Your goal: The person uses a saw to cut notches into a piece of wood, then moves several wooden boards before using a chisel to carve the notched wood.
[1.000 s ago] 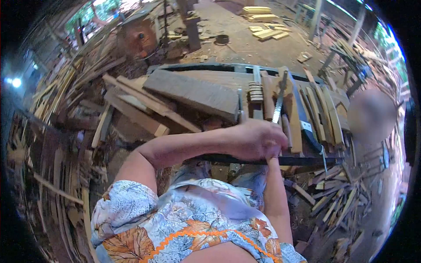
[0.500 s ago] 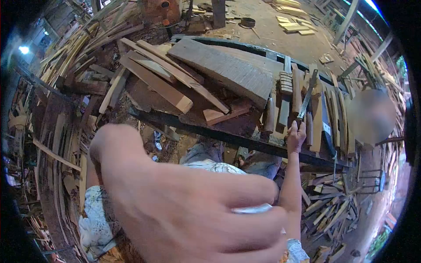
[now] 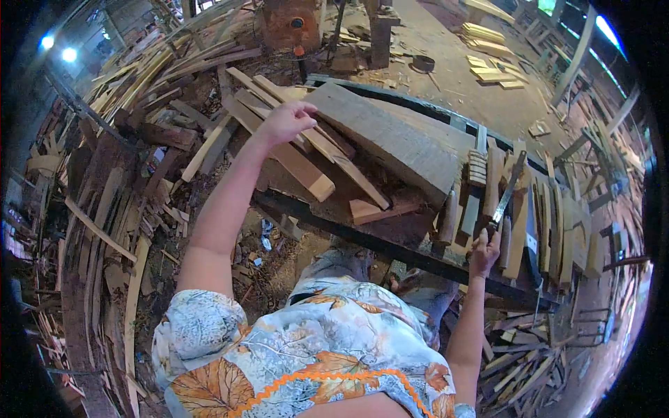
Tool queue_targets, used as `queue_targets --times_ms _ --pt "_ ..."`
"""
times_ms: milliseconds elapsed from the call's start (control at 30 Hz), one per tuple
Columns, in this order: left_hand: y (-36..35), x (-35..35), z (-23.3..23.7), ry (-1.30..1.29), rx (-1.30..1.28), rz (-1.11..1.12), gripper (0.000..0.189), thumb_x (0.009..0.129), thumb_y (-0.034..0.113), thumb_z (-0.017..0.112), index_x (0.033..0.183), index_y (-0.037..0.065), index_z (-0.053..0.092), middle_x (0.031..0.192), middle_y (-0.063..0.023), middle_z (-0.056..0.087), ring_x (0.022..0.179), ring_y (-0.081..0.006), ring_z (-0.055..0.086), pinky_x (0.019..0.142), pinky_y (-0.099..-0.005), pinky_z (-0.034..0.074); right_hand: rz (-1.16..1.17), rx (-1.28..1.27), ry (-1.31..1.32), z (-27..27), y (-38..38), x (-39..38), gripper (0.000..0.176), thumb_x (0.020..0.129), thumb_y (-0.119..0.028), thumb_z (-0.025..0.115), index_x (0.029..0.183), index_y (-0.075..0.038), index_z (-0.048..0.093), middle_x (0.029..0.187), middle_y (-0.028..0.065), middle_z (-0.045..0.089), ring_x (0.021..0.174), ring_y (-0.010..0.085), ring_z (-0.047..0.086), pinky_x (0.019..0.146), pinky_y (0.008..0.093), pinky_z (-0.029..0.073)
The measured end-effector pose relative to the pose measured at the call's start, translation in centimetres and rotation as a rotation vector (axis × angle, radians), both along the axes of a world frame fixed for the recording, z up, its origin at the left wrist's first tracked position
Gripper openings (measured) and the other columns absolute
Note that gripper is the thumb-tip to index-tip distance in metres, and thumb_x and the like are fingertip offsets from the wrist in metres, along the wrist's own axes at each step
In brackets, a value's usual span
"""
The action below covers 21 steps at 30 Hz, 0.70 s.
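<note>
My left hand (image 3: 287, 122) hovers over or touches the wooden strips (image 3: 327, 150) on the left of the bench. Its fingers are loosely bent, with nothing visible in them. At the bench's near edge, my right hand (image 3: 483, 252) is closed around the lower end of a long, narrow metal-bladed tool (image 3: 509, 187), whose blade points away from me. The grip hides its handle. Beside the blade lie wooden pieces (image 3: 518, 230) and a dark blade with a pale end (image 3: 532, 244). A thick, wide plank (image 3: 387, 136) rests between my hands.
The dark-edged bench (image 3: 334, 226) stands before me. Scrap wood piles up on the left (image 3: 104, 237) and lower right (image 3: 529, 362). Pale yellow boards (image 3: 496, 72) lie on the ground beyond, near a dark round pan-like object (image 3: 422, 64).
My left hand has moved from close before the camera out to the wooden strips. My right hand keeps hold of the metal-bladed tool. The view has shifted slightly.
</note>
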<state>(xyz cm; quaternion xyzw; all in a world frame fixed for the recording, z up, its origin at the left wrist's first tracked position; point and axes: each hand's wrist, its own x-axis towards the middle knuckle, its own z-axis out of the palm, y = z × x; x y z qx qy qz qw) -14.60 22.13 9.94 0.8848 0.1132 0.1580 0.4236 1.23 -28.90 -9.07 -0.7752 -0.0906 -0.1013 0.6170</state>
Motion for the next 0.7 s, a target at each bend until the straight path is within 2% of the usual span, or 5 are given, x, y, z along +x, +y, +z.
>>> queue_targets --times_ms 100,267,300,433,700 --pt "2.6 2.4 -2.6 0.227 0.129 0.164 0.041 0.079 0.025 0.064 0.112 0.002 0.063 0.09 -0.0089 0.068 0.079 -0.0181 0.064 0.073 -0.0317 0.05 -0.016 0.009 -0.046 -0.3 0.1 0.2 0.016 0.094 -0.024 0.053 0.086 -0.01 0.051 0.057 -0.0037 0.045 0.046 0.005 0.043 0.04 0.0213 0.035" --pt "5.6 6.3 -6.3 0.451 0.69 0.53 0.06 0.073 0.044 0.061 0.121 0.007 0.057 0.114 -0.0191 0.062 0.113 -0.0323 0.055 0.1 -0.0469 0.037 -0.003 0.061 0.043 1.3 0.7 -0.9 0.014 0.094 -0.022 0.053 0.09 -0.01 0.05 0.057 -0.0042 0.044 0.046 0.0046 0.042 0.04 0.0212 0.035" --pt "6.7 7.4 -6.7 0.574 0.552 0.527 0.067 0.073 0.043 0.062 0.129 0.01 0.05 0.128 -0.0184 0.053 0.128 -0.0316 0.042 0.108 -0.0484 0.027 -0.001 0.049 0.043 2.0 0.8 -1.2 0.013 0.094 -0.021 0.053 0.093 -0.008 0.052 0.057 -0.0036 0.045 0.046 0.0048 0.042 0.041 0.0219 0.035" --pt "8.6 9.5 -9.1 0.533 0.428 0.697 0.067 0.076 0.04 0.06 0.134 0.012 0.044 0.142 -0.0142 0.039 0.134 -0.033 0.031 0.107 -0.055 0.026 -0.049 -0.1 -0.017 1.6 0.6 -0.8 0.019 0.095 -0.023 0.052 0.088 -0.006 0.05 0.061 -0.0012 0.045 0.053 0.0087 0.046 0.048 0.0257 0.038" --pt "8.9 10.4 -9.9 0.521 0.459 0.791 0.059 0.078 0.037 0.057 0.131 0.013 0.048 0.14 -0.0149 0.041 0.135 -0.0347 0.026 0.107 -0.0573 0.022 -0.062 -0.024 0.078 0.7 0.5 -0.3 0.016 0.095 -0.022 0.053 0.087 -0.008 0.048 0.056 -0.0023 0.043 0.046 0.0067 0.042 0.041 0.023 0.035"
